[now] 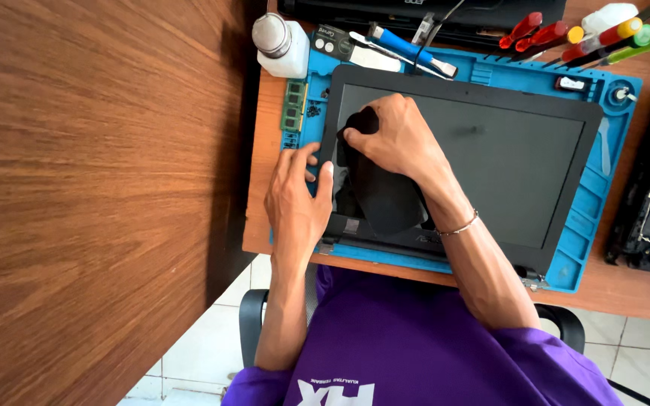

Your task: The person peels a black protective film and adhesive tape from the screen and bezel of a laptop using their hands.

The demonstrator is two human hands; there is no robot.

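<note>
Head: right hand point(396, 139) pinches black cloth point(381, 192); left hand point(297, 199) steadies screen point(490, 165).

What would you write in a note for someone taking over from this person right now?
Left hand: flat on the left edge of the laptop screen panel, thumb on the bezel, steadying it.
Right hand: pressing a black cloth onto the left part of the screen.
The panel lies flat on a blue work mat on the wooden desk.
A white bottle, a green memory stick and screwdrivers sit along the mat's far edge.
Done: the cloth is on the left part.
Left: the right part of the screen has no cloth on it yet.
</note>
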